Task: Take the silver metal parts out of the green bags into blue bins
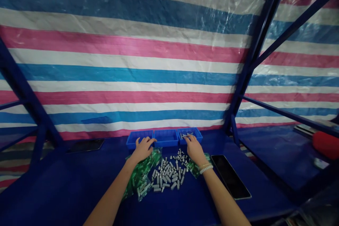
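Note:
My left hand [144, 148] hovers at the front edge of the left blue bin [131, 144], its fingers apart and nothing visible in them. My right hand [195, 147] reaches over the front wall of the right blue bin [198, 135], which has small metal pieces [182, 136] inside. Its fingers are bent together at those pieces; what they hold is hidden. Between my forearms lies a loose pile of silvery metal cylinders [166, 173], with smaller screw-like parts [180, 156] behind. A clear bag with green contents [140, 173] rests under my left wrist.
The middle blue bin [166, 143] stands between the other two. Another green bag [193, 168] lies beside my right wrist. A black phone-like slab [230, 176] is at the right, a dark flat object [87, 145] at the back left. Blue frame posts [245, 77] and striped sheeting [137, 74] rise behind.

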### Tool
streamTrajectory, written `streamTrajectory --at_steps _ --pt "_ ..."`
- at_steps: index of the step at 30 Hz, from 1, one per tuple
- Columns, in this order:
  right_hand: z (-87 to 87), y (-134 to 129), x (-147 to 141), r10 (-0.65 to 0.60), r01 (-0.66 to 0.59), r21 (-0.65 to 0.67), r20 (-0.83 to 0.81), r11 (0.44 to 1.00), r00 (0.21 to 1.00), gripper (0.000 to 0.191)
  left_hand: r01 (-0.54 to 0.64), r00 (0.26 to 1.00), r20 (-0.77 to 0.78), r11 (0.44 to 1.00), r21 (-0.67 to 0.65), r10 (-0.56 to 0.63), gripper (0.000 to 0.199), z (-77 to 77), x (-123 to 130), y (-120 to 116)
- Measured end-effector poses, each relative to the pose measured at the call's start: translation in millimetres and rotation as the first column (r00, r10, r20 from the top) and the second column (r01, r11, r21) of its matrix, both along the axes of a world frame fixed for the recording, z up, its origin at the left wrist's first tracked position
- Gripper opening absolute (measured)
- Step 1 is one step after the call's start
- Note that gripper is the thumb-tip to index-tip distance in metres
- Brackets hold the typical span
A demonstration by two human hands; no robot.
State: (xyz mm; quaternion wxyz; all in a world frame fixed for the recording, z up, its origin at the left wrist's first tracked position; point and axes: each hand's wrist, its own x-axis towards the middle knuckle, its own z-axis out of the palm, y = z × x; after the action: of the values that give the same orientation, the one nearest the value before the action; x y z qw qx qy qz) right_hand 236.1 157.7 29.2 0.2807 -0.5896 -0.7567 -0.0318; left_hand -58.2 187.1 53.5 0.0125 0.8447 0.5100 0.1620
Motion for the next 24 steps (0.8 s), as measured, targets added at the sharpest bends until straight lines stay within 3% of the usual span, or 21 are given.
streamTrajectory --at_steps 2,4,6,8,13,19,22,24 --pt "5.4 -7 -10 0.074 -0.074 0.008 -0.054 0.997 0.996 0.046 0.013 1.000 -0.010 1.000 -0.007 -0.013 0.042 1.1 1 -3" --pt "9.9 -16 -26 0.241 -0.242 0.012 -0.138 0.970 0.961 0.037 0.015 1.000 -0.014 1.000 0.014 -0.015 0.042 3.6 2 -7" --pt "12.3 -24 -44 0.434 -0.441 -0.009 -0.158 0.897 0.887 0.027 0.003 1.000 0.007 0.995 0.100 -0.004 0.045 7.1 5 -13" --pt "13.4 -30 -60 0.557 -0.561 -0.054 -0.079 0.826 0.827 0.023 0.008 0.998 0.054 0.977 0.212 -0.019 0.048 10.1 9 -20" --pt "19.2 -28 -79 0.597 -0.584 -0.125 0.189 0.802 0.780 0.020 0.106 0.977 0.140 0.933 0.344 -0.163 0.044 7.4 18 -34" --pt "29.7 -23 -93 0.586 -0.626 -0.099 0.487 0.774 0.648 0.011 0.067 0.941 0.276 0.906 0.417 -0.197 0.042 2.4 21 -38" --pt "31.0 -22 -98 0.588 -0.656 -0.077 0.531 0.751 0.611 0.013 0.042 0.915 0.345 0.899 0.436 -0.210 0.038 6.7 22 -41" --pt "30.4 -20 -94 0.632 -0.676 -0.071 0.435 0.734 0.641 0.010 0.016 0.879 0.422 0.900 0.436 -0.220 0.034 10.0 23 -45"
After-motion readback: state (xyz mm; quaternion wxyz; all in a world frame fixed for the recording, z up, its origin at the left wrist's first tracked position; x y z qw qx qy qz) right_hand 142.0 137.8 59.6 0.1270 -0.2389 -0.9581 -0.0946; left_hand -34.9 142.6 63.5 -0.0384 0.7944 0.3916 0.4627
